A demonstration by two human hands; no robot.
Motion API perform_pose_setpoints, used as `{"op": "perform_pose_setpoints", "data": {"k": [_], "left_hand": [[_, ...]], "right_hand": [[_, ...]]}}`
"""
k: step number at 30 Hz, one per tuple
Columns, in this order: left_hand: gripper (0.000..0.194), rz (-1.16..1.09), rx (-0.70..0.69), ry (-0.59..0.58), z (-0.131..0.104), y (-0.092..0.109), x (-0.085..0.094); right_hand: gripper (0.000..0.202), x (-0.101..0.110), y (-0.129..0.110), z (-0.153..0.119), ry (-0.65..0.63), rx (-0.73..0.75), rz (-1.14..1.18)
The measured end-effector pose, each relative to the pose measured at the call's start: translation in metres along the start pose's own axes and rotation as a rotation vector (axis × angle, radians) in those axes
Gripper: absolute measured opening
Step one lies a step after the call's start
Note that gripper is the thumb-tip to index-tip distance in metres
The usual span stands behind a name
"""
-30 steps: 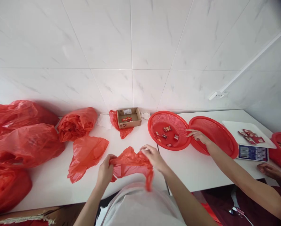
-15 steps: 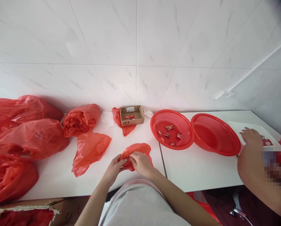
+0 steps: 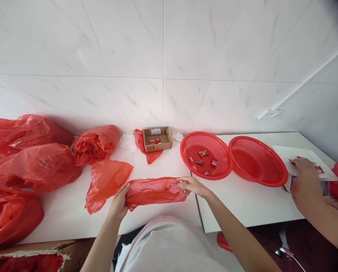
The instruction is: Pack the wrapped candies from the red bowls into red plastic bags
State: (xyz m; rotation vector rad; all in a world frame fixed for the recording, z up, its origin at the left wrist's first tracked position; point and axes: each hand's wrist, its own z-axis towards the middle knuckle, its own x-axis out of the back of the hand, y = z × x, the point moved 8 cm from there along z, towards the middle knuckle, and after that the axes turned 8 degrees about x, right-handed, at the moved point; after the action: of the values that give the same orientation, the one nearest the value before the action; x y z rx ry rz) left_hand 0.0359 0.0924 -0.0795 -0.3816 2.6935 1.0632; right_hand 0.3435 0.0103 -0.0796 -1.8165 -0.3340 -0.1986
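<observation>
**Two bare hands stretch a red plastic bag above a white table**

A thin, translucent red plastic bag (image 3: 156,192) is drawn out sideways between the hands, in front of the wearer's pale garment (image 3: 169,245) and over the near part of the white table (image 3: 228,206). The left hand (image 3: 119,201) pinches its left end, thumb uppermost. The right hand (image 3: 192,186) touches its right end with fingers slightly parted; whether that grip also pinches the film, I cannot tell.

Just left of the held bag, a loose red bag (image 3: 108,181) lies crumpled on the table. Behind it sits a bundle of red bags (image 3: 96,145), and large, full-looking red bags (image 3: 41,168) crowd the far left.

Near the wall, a small open cardboard box (image 3: 159,146) holds a few red packets (image 3: 154,141), with part of another red bag (image 3: 152,156) showing beneath and beside it. To its right, a round red mesh basket (image 3: 186,168) contains several small wrapped pieces (image 3: 203,153). A second red basket (image 3: 255,162) stands tilted right beside it. At far right, another person's hand (image 3: 303,165) reaches over a white tray (image 3: 280,152) with red packets on it.
</observation>
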Motion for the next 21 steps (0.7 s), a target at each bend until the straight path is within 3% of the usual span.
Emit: {"op": "perform_pose_setpoints", "data": {"k": [3,5,8,13,17,19,21], "left_hand": [[0.012,0.045,0.018,-0.030,0.001,-0.008,0.002],[0.014,0.075,0.030,-0.035,0.001,-0.015,0.004],[0.020,0.116,0.031,-0.022,0.002,-0.026,0.005],[0.046,0.170,0.024,0.016,0.001,-0.038,0.003],[0.073,0.304,-0.080,0.048,-0.008,-0.034,0.004],[0.071,0.405,-0.164,0.035,-0.012,-0.032,0.004],[0.055,0.523,-0.240,0.009,-0.014,-0.034,0.005]], "right_hand": [[0.032,0.064,0.008,-0.010,0.462,0.013,-0.291],[0.032,0.081,0.021,-0.017,0.555,-0.047,-0.424],[0.033,0.076,0.034,-0.018,0.512,-0.084,-0.466],[0.031,0.043,0.026,-0.001,0.404,-0.029,-0.402],[0.043,0.048,0.026,0.027,0.394,-0.043,-0.371],[0.056,0.055,0.032,0.042,0.398,-0.081,-0.390],[0.068,0.055,0.038,0.056,0.379,-0.110,-0.408]]}}
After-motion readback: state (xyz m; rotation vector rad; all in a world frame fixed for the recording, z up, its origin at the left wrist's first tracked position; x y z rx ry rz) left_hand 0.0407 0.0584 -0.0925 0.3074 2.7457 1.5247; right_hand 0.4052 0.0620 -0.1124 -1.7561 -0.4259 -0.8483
